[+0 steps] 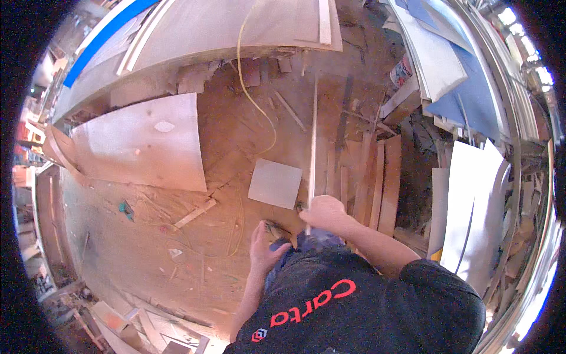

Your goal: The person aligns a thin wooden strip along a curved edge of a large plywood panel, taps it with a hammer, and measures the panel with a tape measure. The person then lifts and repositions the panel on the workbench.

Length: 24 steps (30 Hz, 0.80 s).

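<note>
My right hand (323,211) is closed around the near end of a long, thin, pale wooden strip (313,141). It could be a board seen edge-on; I cannot tell. The strip runs away from me, almost straight ahead. My left hand (263,245) hangs beside my leg, fingers stretched and thumb apart, with nothing in it. Just beyond both hands, a square pale panel (275,183) lies on the floor, to the left of the strip. My shoes show partly below my hands.
A large sheet of board (141,141) lies at the left, below a wide workbench (283,26). A yellow hose (243,76) hangs from the bench onto the dusty floor (135,253). Wood offcuts (196,213) are scattered about. Long planks (389,183) and white sheets (469,200) stand at the right.
</note>
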Tool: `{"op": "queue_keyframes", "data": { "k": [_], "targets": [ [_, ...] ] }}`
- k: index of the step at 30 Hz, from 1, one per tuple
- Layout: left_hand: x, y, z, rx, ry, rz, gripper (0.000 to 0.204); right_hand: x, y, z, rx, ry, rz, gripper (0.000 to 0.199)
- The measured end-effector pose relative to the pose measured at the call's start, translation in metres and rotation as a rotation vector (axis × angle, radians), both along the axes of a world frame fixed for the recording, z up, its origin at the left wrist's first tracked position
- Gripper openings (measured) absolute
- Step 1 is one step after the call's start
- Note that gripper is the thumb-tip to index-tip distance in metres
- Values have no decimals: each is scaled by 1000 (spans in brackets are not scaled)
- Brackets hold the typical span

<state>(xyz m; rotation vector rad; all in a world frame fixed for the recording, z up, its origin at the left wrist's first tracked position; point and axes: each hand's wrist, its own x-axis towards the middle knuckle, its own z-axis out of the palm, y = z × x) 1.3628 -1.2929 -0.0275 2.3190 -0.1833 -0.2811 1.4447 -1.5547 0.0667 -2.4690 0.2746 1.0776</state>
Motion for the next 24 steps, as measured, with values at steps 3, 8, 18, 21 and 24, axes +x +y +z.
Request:
{"op": "queue_keyframes", "data": {
  "k": [3,8,18,21,24],
  "targets": [
    [19,-47,16,-197,41,-22,77,13,28,-1,76,-44,23,55],
    [18,-54,8,-154,350,215,25,14,48,-21,237,-38,105,59],
    [7,-42,37,-82,239,156,27,29,-10,-65,192,-172,337,46],
    [-5,-24,70,-54,182,124,26,49,-38,-79,18,-362,356,51],
    [-25,1,108,-35,192,176,26,68,-45,-95,-5,-639,496,61]
  ]
}}
